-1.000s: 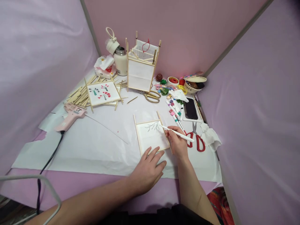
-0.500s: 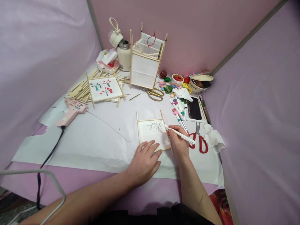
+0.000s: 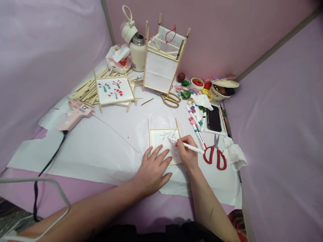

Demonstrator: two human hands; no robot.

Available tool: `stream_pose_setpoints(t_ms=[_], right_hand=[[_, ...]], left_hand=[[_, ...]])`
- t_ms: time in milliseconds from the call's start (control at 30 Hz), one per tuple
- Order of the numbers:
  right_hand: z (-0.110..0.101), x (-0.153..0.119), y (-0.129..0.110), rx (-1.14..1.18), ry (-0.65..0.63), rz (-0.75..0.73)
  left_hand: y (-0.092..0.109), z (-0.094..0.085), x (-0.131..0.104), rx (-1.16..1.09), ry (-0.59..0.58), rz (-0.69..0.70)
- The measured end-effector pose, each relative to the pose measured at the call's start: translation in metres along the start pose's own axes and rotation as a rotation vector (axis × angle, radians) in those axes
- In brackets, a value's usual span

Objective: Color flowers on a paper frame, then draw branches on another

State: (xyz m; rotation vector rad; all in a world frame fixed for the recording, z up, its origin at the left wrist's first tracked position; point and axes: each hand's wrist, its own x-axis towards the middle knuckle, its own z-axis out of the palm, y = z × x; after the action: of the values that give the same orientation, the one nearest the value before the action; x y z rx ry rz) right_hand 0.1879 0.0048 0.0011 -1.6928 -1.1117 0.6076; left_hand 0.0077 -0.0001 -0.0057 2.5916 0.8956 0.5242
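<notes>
A white panel framed with thin wooden sticks (image 3: 157, 138) lies flat near the table's front, with dark branch-like lines in its upper right part. My left hand (image 3: 154, 171) rests with spread fingers on the panel's lower left part. Between the fingers of my right hand (image 3: 187, 154) is a white pen (image 3: 190, 147), its tip on the panel just below the drawn lines. The right hand covers the panel's right edge. Several capped markers (image 3: 199, 136) lie to the right, beyond that hand.
Red-handled scissors (image 3: 219, 158) lie right of my right hand, near a phone (image 3: 214, 118). A pink glue gun (image 3: 77, 116) is at the left, by a painted panel (image 3: 114, 90) on sticks. Behind stand a lantern-like frame (image 3: 160, 70), gold scissors (image 3: 170, 99) and an open bottle (image 3: 138, 55).
The pen tip and my right hand have moved left and slightly down over the panel. My left hand has shifted a little to the left. The whole view has tilted slightly.
</notes>
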Motion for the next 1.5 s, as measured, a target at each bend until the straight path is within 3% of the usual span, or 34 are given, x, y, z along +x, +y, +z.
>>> stream_pose_setpoints(t_ms=[533,733,967,1500], right_hand=[[0.0014,0.0000,0.0042,-0.058,-0.047,-0.043],[0.0012,-0.0004,0.0050,-0.062,0.012,-0.031],[0.0023,-0.0002,0.0051,-0.095,-0.043,-0.064],[0.0021,0.0001,0.0074,-0.069,-0.016,-0.046]], left_hand=[[-0.0001,0.0003,0.0000,0.013,0.004,-0.007],[-0.0001,0.0002,-0.0004,0.025,0.003,-0.005],[0.0006,-0.0015,-0.0001,0.025,-0.009,-0.006],[0.0003,-0.0010,0.0000,0.022,-0.004,-0.005]])
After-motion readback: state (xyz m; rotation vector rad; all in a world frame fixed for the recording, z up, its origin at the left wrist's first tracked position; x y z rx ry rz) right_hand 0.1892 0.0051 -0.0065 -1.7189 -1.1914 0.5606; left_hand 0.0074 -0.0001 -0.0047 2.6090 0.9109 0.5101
